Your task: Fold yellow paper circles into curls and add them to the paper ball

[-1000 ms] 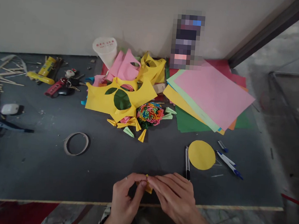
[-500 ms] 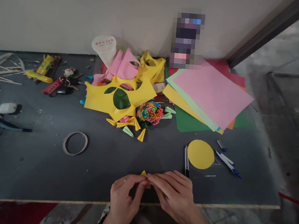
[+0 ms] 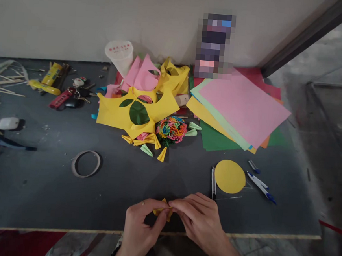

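Observation:
A small folded yellow paper piece [image 3: 162, 209] is pinched between both hands just above the table's near edge. My left hand [image 3: 141, 228] grips it from the left with thumb and fingers closed. My right hand [image 3: 200, 221] pinches it from the right, fingers curled over it. A yellow paper circle [image 3: 230, 176] lies to the right of my hands, with a black pen [image 3: 213, 182] beside it. Further back sit several small folded paper cones [image 3: 148, 144] and a multicoloured ball of rolled paper [image 3: 171, 129].
Cut yellow and pink sheets [image 3: 137, 107] are piled at the back centre beside a white cup [image 3: 120, 57]. A stack of coloured paper [image 3: 240, 109] lies back right. A tape ring [image 3: 86, 163], keys [image 3: 69, 98], blue pens [image 3: 261, 184] and wooden sticks [image 3: 2, 87] are scattered around.
The yellow piece has been turned and worked between my fingers; more of it shows on the left now. Both hands stay in the same spot near the table edge.

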Tool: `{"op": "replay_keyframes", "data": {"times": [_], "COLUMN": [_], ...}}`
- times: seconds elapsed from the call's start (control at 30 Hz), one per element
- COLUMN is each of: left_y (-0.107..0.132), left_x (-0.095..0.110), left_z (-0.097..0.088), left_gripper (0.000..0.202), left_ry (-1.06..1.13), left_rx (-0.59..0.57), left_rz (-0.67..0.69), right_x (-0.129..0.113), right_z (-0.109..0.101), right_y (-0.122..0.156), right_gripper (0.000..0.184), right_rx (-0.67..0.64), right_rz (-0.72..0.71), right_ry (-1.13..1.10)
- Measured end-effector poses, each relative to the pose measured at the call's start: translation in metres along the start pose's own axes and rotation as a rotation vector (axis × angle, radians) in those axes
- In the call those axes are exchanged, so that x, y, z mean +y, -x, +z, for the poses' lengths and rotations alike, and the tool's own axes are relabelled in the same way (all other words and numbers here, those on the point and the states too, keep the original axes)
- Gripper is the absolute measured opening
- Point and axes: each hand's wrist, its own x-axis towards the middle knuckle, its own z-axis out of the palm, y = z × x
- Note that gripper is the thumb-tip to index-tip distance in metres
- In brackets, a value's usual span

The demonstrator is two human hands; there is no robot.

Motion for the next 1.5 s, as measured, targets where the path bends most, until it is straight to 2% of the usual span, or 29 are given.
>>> {"op": "replay_keyframes", "data": {"times": [0.13,0.3,0.43,0.57,0.7,0.87,1.07,1.23,1.33,1.4,1.5], "left_y": [0.000,0.004,0.005,0.003,0.003,0.002,-0.002,0.001,0.002,0.002,0.004], "left_x": [-0.002,-0.009,-0.010,-0.011,-0.012,-0.011,-0.007,-0.012,-0.014,-0.013,-0.010], "left_z": [0.000,0.004,0.007,0.006,0.003,-0.001,-0.003,-0.002,-0.001,-0.001,0.000], "left_gripper": [0.012,0.013,0.013,0.012,0.014,0.019,0.034,0.036,0.035,0.034,0.030], "left_ry": [-0.015,-0.024,0.016,0.031,0.069,0.123,0.293,0.385,0.382,0.337,0.179], "left_rx": [0.017,0.051,0.097,0.092,0.029,-0.062,-0.156,-0.181,-0.194,-0.184,-0.103], "left_rz": [0.022,0.080,0.118,0.100,0.022,-0.137,-0.343,-0.407,-0.382,-0.324,-0.172], "right_x": [-0.002,-0.007,-0.007,-0.006,-0.003,0.003,0.007,0.003,0.004,0.006,0.006], "right_z": [0.002,0.003,0.003,0.002,0.001,0.004,-0.003,-0.014,-0.017,-0.017,-0.013], "right_y": [0.000,-0.002,-0.001,0.001,0.002,0.009,0.012,0.006,0.006,0.008,0.008], "right_gripper": [0.020,0.012,0.013,0.021,0.023,0.026,0.025,0.027,0.025,0.025,0.028], "right_rx": [0.019,0.008,0.027,0.063,0.062,0.050,0.044,0.032,0.023,0.034,0.065], "right_rz": [-0.026,0.030,0.032,0.015,-0.036,-0.092,-0.361,-0.525,-0.643,-0.668,-0.505], "right_ry": [0.058,0.039,0.001,-0.048,0.017,0.119,0.362,0.557,0.634,0.624,0.430]}}
